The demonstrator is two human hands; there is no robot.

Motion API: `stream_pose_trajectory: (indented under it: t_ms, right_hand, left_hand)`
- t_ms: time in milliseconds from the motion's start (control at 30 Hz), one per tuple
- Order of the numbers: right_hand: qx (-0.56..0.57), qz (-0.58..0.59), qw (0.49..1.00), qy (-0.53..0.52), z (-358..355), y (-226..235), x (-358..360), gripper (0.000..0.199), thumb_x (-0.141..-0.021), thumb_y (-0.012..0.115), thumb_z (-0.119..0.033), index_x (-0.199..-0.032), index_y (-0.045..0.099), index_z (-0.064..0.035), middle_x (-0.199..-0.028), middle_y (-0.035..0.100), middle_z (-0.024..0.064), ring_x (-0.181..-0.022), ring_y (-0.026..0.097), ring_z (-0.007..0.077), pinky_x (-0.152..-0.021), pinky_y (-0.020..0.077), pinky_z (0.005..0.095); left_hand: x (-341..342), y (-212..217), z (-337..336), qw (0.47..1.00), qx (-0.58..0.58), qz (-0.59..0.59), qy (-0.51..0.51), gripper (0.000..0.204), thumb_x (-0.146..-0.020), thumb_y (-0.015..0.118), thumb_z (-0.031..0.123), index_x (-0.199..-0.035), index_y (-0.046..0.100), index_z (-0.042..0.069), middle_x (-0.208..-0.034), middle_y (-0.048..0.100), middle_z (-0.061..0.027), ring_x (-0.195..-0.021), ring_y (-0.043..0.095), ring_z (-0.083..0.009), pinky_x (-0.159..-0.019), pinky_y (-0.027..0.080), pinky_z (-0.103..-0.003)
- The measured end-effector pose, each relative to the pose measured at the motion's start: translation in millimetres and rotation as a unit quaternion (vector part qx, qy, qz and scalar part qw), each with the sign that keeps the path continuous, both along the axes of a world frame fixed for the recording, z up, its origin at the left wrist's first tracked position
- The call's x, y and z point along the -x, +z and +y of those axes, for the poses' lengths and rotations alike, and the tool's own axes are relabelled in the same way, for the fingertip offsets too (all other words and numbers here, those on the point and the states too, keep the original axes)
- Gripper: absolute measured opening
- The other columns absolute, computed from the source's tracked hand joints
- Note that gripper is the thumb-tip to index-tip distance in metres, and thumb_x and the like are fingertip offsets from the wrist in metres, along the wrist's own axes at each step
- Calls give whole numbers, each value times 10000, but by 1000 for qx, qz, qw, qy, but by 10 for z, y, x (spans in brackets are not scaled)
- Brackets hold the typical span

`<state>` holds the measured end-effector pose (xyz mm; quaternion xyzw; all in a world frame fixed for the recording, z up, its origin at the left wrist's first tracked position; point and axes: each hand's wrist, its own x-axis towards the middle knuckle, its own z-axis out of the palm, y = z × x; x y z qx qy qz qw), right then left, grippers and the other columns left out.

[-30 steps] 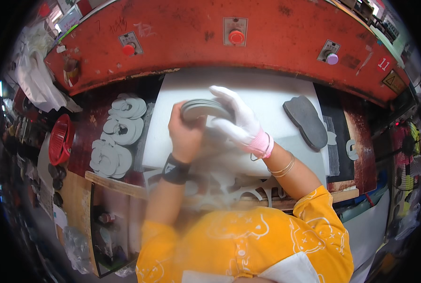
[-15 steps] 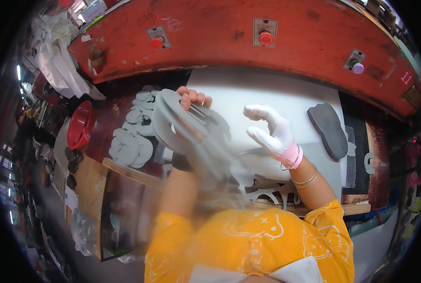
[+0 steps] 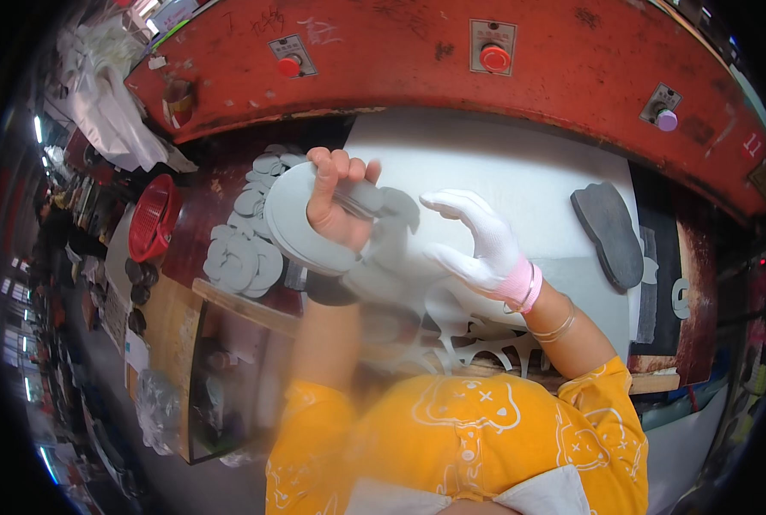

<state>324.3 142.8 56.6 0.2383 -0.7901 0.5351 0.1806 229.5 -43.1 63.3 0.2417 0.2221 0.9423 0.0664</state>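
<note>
My left hand (image 3: 342, 202), bare, is wrapped round a stack of rounded grey cut-out pieces (image 3: 290, 225). Beside it hangs a grey sheet scrap (image 3: 393, 257), smeared by motion; whether my left hand also holds it I cannot tell. My right hand (image 3: 484, 247), in a white glove with a pink cuff, is open just right of the scrap, thumb and fingers apart. Between me and the white board (image 3: 503, 163), a grey sheet with cut-out holes (image 3: 447, 322) lies at the near edge. A dark grey sole-shaped piece (image 3: 608, 239) rests on the board's right side.
Loose piles of grey cut pieces (image 3: 241, 262) lie left of the board. A red machine beam (image 3: 383, 60) with push buttons spans the far side. A red plastic basket (image 3: 153, 219) stands at the left. A wooden rail (image 3: 241, 305) runs along the near left edge.
My left hand has shifted slightly left with the grey pieces, which now sit flatter. My right hand has moved a little left, still open. The blurred scrap hangs differently.
</note>
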Motion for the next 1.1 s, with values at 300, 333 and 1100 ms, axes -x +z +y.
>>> stream_pose_trajectory:
  t_ms: [300, 333, 1100]
  right_hand:
    - [27, 20, 999, -11, -92, 3, 117, 830, -739, 793, -211, -1427, 377, -4, -1395, 460, 200, -1267, 491, 318, -1052, 406, 400]
    - [39, 29, 999, -8, -112, 23, 147, 868, -718, 806, -228, -1431, 363, -7, -1396, 459, 212, -1275, 489, 343, -1061, 400, 405]
    - [-13, 44, 998, 32, -529, 529, 285, 462, -878, 613, -17, -1324, 507, 34, -1142, 658, 164, -994, 666, 213, -864, 523, 319]
  left_hand:
    - [-68, 214, -25, 979, 91, 183, -21, 175, -968, 607, 248, -1020, 490, 129, -819, 461, 6, -732, 462, -109, -665, 439, -243]
    - [-96, 259, -13, 970, 115, 211, -20, 185, -963, 614, 246, -1024, 486, 127, -820, 460, 6, -745, 466, -113, -669, 437, -242]
    - [-338, -479, -590, 862, 402, 112, 287, 333, -952, 544, 128, -1264, 546, 10, -955, 612, -14, -798, 550, -73, -707, 474, -232]
